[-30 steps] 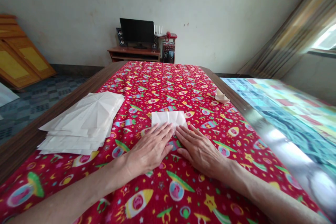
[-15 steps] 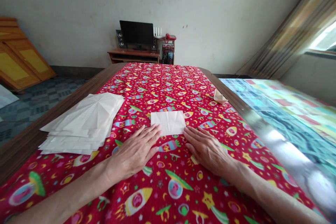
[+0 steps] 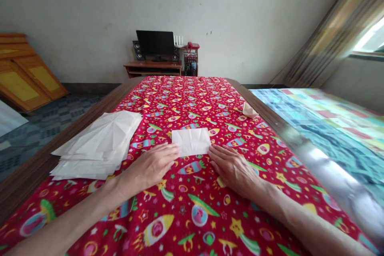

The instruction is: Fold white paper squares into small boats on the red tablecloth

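Two flat hands: left hand [image 3: 150, 167], right hand [image 3: 233, 169], fingers [image 3: 168, 154] extended, gripping nothing; folded paper [image 3: 191, 141] touching, between fingertips; even pressure seems best.

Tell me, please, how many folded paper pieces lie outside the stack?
2: folded paper between left hand and right hand; small folded piece by the tablecloth's right edge. Stack may hide more.

No text can be read (the folded paper [image 3: 192, 141] and tablecloth [image 3: 192, 96] bear none)
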Demonstrator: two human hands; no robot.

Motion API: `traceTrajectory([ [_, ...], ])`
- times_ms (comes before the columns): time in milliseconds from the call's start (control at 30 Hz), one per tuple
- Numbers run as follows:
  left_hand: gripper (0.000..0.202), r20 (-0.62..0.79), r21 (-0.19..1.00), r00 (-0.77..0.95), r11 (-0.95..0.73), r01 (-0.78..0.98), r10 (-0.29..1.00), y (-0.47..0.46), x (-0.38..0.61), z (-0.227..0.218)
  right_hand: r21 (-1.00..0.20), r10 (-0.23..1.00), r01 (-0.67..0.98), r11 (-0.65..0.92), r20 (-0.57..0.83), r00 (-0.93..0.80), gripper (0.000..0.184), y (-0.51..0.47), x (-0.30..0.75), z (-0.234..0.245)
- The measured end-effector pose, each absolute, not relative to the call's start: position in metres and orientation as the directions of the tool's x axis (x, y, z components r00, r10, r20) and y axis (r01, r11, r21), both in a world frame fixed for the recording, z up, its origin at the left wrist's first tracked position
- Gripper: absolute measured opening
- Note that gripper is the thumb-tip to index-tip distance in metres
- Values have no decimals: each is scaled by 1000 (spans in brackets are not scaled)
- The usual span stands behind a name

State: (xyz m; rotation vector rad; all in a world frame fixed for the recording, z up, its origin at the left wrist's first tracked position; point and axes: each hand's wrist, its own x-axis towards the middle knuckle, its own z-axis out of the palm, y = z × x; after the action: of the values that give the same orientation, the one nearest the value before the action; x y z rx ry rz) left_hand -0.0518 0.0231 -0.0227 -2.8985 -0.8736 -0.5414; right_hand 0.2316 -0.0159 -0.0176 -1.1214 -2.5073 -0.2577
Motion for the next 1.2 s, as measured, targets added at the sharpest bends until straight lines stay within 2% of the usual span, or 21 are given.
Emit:
traceTrajectory([
  [167,38,319,108,807,-865,490,497,41,-42,-22,-12,672,749,663,451,-587,28,-12,232,-19],
  [433,43,187,37,868,-887,461,459,33,-41,11,-67,693,753,655,450,-563,26,-7,233,-22],
  [633,35,275,-64,868,-893,446,413,35,-44,0,-42,692,756,654,437,-574,25,-5,234,-23],
  [733,29,342,-116,860,-891,439,379,37,-44,-7,-7,684,761,648,444,-579,23,-3,234,-24],
  [867,21,376,-162,832,-855,493,408,27,-32,-5,140,620,766,627,506,-600,26,-9,225,-20],
  [967,18,367,-193,832,-841,505,415,13,-16,0,188,585,710,679,446,-678,27,-16,212,-15],
  [1067,20,380,-160,823,-846,509,423,2,-4,1,99,603,673,733,363,-711,20,-19,207,-13],
  [1200,17,425,-11,778,-857,515,462,7,-6,-6,-23,607,656,754,406,-683,19,-13,213,-15],
])
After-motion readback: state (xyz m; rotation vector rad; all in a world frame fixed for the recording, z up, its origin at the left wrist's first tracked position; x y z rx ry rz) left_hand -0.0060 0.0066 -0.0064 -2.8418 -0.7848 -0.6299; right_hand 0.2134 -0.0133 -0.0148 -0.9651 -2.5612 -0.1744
